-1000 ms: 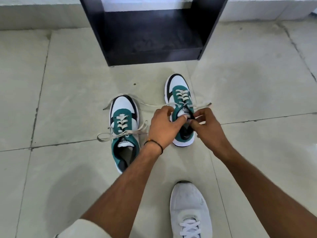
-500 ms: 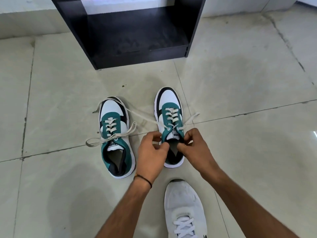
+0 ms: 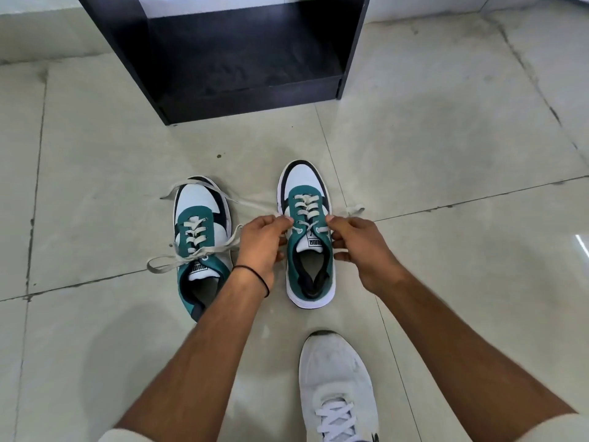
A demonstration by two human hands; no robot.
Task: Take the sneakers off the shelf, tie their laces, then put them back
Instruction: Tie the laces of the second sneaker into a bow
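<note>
Your left hand (image 3: 261,242) pinched one lace end (image 3: 251,204) beside the right sneaker (image 3: 309,237); your right hand (image 3: 360,242) gripped the other lace end (image 3: 353,209) on its far side; both sneakers stood on the tiled floor (image 3: 446,154), toes toward the black shelf (image 3: 242,55); the left sneaker (image 3: 200,237) lay with laces loose, near your left wrist; your own white shoe (image 3: 338,378) sat nearest.
</note>
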